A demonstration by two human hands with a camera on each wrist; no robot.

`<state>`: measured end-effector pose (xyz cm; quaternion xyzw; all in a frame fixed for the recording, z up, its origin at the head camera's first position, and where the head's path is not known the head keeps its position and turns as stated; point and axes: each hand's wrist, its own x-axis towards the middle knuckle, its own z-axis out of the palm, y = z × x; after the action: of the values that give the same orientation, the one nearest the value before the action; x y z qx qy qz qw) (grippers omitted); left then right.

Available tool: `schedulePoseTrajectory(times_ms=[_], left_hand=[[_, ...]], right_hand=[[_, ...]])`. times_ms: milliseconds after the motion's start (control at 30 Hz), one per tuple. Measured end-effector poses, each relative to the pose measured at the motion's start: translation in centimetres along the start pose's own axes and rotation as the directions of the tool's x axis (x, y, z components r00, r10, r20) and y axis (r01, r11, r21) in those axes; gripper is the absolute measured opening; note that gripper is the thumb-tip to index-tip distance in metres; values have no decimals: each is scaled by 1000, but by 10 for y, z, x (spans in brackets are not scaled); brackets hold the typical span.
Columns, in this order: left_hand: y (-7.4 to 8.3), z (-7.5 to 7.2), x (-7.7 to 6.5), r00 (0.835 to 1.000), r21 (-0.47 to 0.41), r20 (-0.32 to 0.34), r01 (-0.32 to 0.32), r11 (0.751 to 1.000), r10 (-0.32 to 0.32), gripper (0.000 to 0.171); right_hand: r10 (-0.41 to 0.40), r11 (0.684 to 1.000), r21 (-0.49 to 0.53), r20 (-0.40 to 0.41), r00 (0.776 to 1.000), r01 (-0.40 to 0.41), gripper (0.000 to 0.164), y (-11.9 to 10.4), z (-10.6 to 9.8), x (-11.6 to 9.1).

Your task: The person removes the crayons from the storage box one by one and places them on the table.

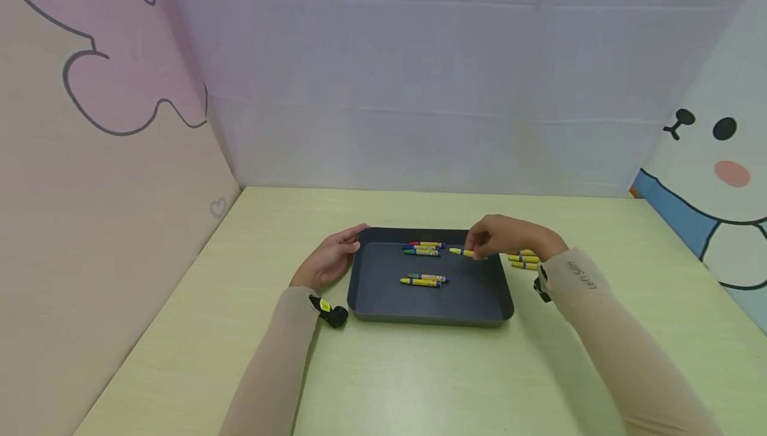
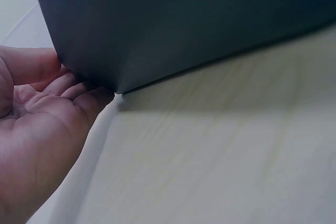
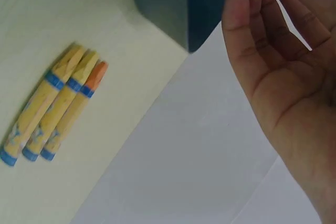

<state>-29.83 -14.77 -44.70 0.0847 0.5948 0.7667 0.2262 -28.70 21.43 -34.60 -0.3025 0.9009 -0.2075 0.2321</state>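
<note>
Beige sleeves [image 1: 263, 366] lie nearest, one entering from 8 o'clock and the other from 4 o'clock of a dark grey tray [image 1: 473, 299], each with a small black camera [image 1: 338, 317] at the cuff. At the tray's 10 o'clock corner, the left hand [image 1: 327, 261] grips the wall between thumb and fingers. Toward 2 o'clock, the right hand [image 1: 509, 235] pinches a yellow crayon [image 1: 460, 251] over the tray, its tip pointing to 9 o'clock; it seems raised off the tray floor, though the angle makes that hard to judge.

Inside, toward 12 o'clock, a red crayon [image 1: 430, 244], a blue crayon [image 1: 424, 247] and a green crayon [image 1: 425, 253] lie close together, tips to 9 o'clock. Near the centre, a second green crayon [image 1: 433, 277] lies beside another yellow crayon [image 1: 422, 283]. Outside the tray, just short of 3 o'clock, three more crayons [image 3: 54, 115] lie side by side on the pale table [image 1: 383, 376], two yellowish and one orange. White sheeting [image 1: 389, 90] hangs at 12 o'clock.
</note>
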Motion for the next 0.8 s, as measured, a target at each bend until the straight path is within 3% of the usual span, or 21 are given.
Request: schedulePoseTrajectory(times_ms=[267,800], left_hand=[[1,1,-1,1000,-19,4,-3,1000,3,55],[0,0,-1,1000,-20,7,0,1000,0,55]], right_hand=[[51,999,9,-14,999,-51,14,18,-3,-13],[47,998,41,-49,998,-45,14,49,-8,-52]])
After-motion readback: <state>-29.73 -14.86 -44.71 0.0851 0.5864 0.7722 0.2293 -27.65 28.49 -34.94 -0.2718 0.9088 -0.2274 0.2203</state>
